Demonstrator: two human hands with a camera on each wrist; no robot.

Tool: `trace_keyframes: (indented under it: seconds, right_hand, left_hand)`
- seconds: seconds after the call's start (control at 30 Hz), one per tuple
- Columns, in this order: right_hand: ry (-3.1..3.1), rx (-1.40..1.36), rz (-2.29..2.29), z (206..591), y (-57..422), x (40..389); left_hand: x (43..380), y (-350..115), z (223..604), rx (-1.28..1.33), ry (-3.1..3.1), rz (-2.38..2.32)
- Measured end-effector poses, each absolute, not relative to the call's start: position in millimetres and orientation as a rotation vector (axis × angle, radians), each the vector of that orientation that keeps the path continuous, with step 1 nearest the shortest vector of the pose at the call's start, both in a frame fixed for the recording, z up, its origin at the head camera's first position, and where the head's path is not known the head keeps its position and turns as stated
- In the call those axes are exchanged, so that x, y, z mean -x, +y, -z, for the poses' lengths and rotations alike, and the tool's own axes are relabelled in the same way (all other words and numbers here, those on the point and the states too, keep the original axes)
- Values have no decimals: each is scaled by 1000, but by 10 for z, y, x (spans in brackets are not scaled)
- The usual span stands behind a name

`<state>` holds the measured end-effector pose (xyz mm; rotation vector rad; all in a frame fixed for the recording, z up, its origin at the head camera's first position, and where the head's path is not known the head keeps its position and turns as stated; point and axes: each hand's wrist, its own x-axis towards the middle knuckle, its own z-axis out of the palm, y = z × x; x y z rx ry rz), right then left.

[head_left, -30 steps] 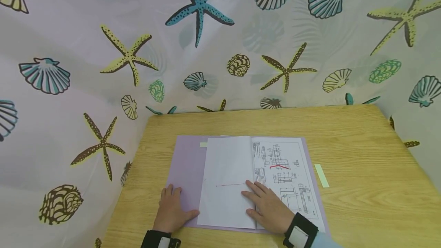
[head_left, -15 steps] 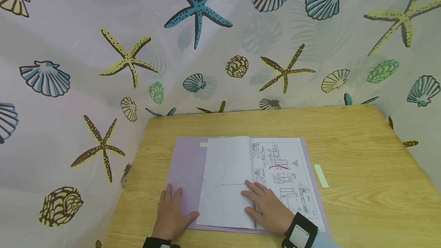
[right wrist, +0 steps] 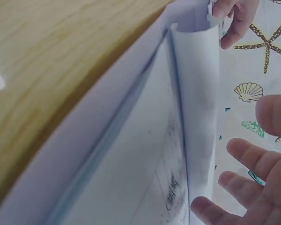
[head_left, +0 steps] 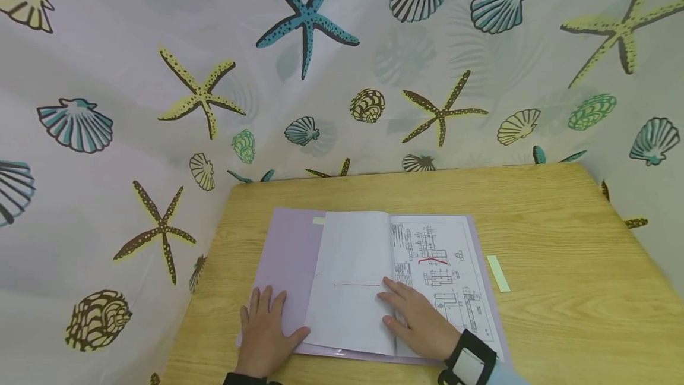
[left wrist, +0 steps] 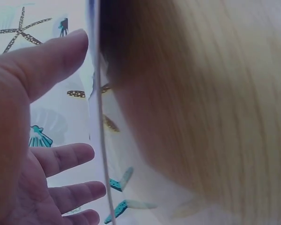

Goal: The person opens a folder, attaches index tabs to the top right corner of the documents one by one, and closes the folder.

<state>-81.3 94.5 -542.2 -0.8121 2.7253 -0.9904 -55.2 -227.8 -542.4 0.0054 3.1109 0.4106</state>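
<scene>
A purple paper folder (head_left: 288, 242) lies spread on the table, holding white sheets. My left hand (head_left: 264, 331) rests with fingers spread on the lower left of its cover, thumb reaching to the edge of the blank page (head_left: 347, 254). In the left wrist view, the cover's edge (left wrist: 99, 117) runs upright beside the thumb and fingertips. My right hand (head_left: 422, 322) lies across the fold, its fingertips on the blank page. Partly under that hand is the right sheet (head_left: 459, 248), printed with technical drawings and marked with a red stroke (head_left: 433, 261). A thin line crosses the blank page.
A pale green strip (head_left: 499, 273) is on the wooden table (head_left: 566, 242) to the right of the folder. Another pale strip (head_left: 319, 220) shows on the cover's upper left. A curtain (head_left: 342, 123) printed with starfish and shells hangs behind and at both sides.
The left hand has shifted slightly with its fingers spread wider, and the folder's left cover reaches further left beside it. The right hand has barely moved.
</scene>
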Motion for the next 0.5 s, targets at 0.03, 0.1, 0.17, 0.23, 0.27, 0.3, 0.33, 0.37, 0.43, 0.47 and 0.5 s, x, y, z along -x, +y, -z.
trace_keyframes:
  seconds: [0.03,0.1,0.17,0.23,0.27,0.3,0.33,0.37,0.43,0.47,0.5]
  right_hand:
    - [2729,802,995,5404,961,815]
    - [2740,774,1019,5355,1007,823]
    - [2766,724,1062,5296,1076,835]
    - [2832,648,1102,5240,1181,849]
    - [2874,604,1117,5212,1246,857]
    - [2920,549,1123,5187,1322,866]
    - [2969,484,1120,5168,1406,880]
    - [3017,412,1104,5152,1497,894]
    - [3079,265,1069,5129,1694,922]
    - [3100,190,1034,5129,1799,940]
    - [3107,120,1007,5129,1902,958]
  left_hand:
    - [546,-2268,5406,-13,3114,-412]
    - [537,-2247,5371,-24,3117,-423]
    - [530,-2223,5339,-39,3121,-433]
    - [525,-2198,5307,-59,3133,-454]
    - [522,-2187,5294,-70,3142,-457]
    - [520,-2177,5279,-81,3154,-463]
    - [519,-2168,5268,-93,3166,-461]
    - [518,-2160,5256,-106,3180,-462]
    - [517,-2148,5233,-131,3200,-462]
    - [516,-2145,5222,-143,3208,-462]
    - [514,-2140,5209,-153,3213,-464]
